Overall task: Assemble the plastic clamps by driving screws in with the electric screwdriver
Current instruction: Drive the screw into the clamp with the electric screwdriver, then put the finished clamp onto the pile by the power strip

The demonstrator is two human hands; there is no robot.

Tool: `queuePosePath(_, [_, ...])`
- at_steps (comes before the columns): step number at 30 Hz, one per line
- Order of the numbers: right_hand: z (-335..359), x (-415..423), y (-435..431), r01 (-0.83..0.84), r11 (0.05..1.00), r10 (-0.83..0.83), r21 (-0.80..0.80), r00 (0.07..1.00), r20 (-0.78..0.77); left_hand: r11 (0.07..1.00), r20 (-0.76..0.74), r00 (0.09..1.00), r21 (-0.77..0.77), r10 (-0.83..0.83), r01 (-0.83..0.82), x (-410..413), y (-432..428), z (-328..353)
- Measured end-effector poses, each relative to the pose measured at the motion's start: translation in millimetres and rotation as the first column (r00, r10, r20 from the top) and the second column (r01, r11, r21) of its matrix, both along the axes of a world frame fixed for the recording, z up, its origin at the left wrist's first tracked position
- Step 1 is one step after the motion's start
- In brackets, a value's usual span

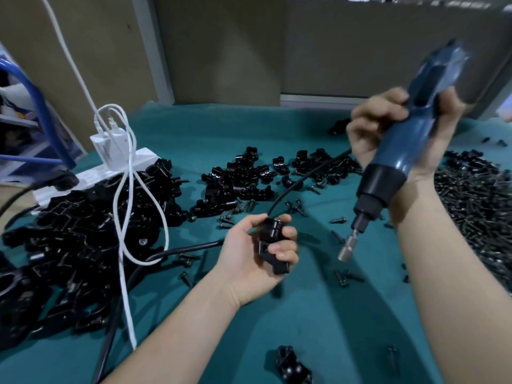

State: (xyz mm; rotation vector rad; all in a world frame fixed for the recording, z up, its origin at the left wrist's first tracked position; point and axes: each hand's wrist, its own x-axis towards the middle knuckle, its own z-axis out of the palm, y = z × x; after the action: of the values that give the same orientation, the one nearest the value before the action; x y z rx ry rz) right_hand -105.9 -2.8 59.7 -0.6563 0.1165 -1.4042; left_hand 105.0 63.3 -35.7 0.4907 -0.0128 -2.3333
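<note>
Left hand (pixel 249 259) of mine curls round a black plastic clamp (pixel 273 234), held just above the green table cover (pixel 318 314). My right hand (pixel 368 134) grips the blue electric screwdriver (pixel 401 153), raised and tilted, its metal bit (pixel 347 249) pointing down near the clamp but not touching it. Loose screws (pixel 476 206) lie heaped on my right, a pile of clamp parts (pixel 83 231) on my left, a white power strip (pixel 88 176) behind it

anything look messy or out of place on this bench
Yes. The white charger cables droop across the pile of black clamp parts at the left, which also crowds the power strip. Loose screws lie strewn over the green cloth, away from the screw heap at the right.
</note>
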Motion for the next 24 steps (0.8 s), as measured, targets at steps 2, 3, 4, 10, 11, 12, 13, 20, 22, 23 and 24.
queuePosePath(2, [-22.9, 0.9, 7.5, 0.051, 0.996, -0.045, 0.073, 0.995, -0.093, 0.996, 0.014, 0.997, -0.060, 0.070, -0.069, -1.6, -0.6, 0.0])
queuePosePath(3, [-35.8, -1.8, 11.9, 0.090, 0.989, -0.070, 0.117, 0.983, -0.168, 0.991, 0.019, 0.995, -0.096, 0.096, -0.094, -2.4, -0.7, -0.8])
queuePosePath(4, [-45.8, -4.6, 17.2, 0.110, 0.981, -0.074, 0.160, 0.974, -0.216, 0.985, 0.039, 0.992, -0.133, 0.121, -0.115, -3.0, -0.6, -0.8])
queuePosePath(10, [-84.9, -14.0, 36.9, 0.173, 0.928, -0.086, 0.330, 0.961, -0.263, 0.956, 0.106, 0.975, -0.242, 0.197, -0.167, -4.0, -0.4, -2.6])
queuePosePath(11, [-89.6, -13.1, 38.6, 0.180, 0.918, -0.095, 0.354, 0.965, -0.246, 0.953, 0.120, 0.973, -0.259, 0.196, -0.160, -3.8, -0.1, -2.4])
queuePosePath(12, [-92.7, -12.8, 39.2, 0.192, 0.904, -0.108, 0.382, 0.967, -0.231, 0.947, 0.133, 0.970, -0.279, 0.202, -0.159, -4.2, 0.3, -2.1])
queuePosePath(13, [-94.6, -12.5, 39.0, 0.211, 0.886, -0.130, 0.414, 0.968, -0.216, 0.940, 0.151, 0.965, -0.300, 0.215, -0.162, -4.8, 0.9, -1.2])
queuePosePath(20, [-96.9, -7.3, 41.1, 0.288, 0.839, -0.173, 0.462, 0.946, -0.275, 0.884, 0.226, 0.916, -0.414, 0.333, -0.219, -7.1, 4.2, -0.3])
queuePosePath(22, [-97.7, -8.4, 41.7, 0.307, 0.835, -0.181, 0.457, 0.937, -0.298, 0.867, 0.256, 0.900, -0.451, 0.353, -0.211, -7.0, 6.3, 3.4])
queuePosePath(23, [-98.1, -10.0, 41.4, 0.316, 0.833, -0.193, 0.453, 0.935, -0.297, 0.854, 0.285, 0.886, -0.480, 0.367, -0.199, -7.9, 8.8, 6.9])
queuePosePath(24, [-99.2, -11.7, 41.2, 0.319, 0.833, -0.200, 0.452, 0.935, -0.292, 0.839, 0.316, 0.869, -0.513, 0.382, -0.183, -8.2, 12.3, 11.7])
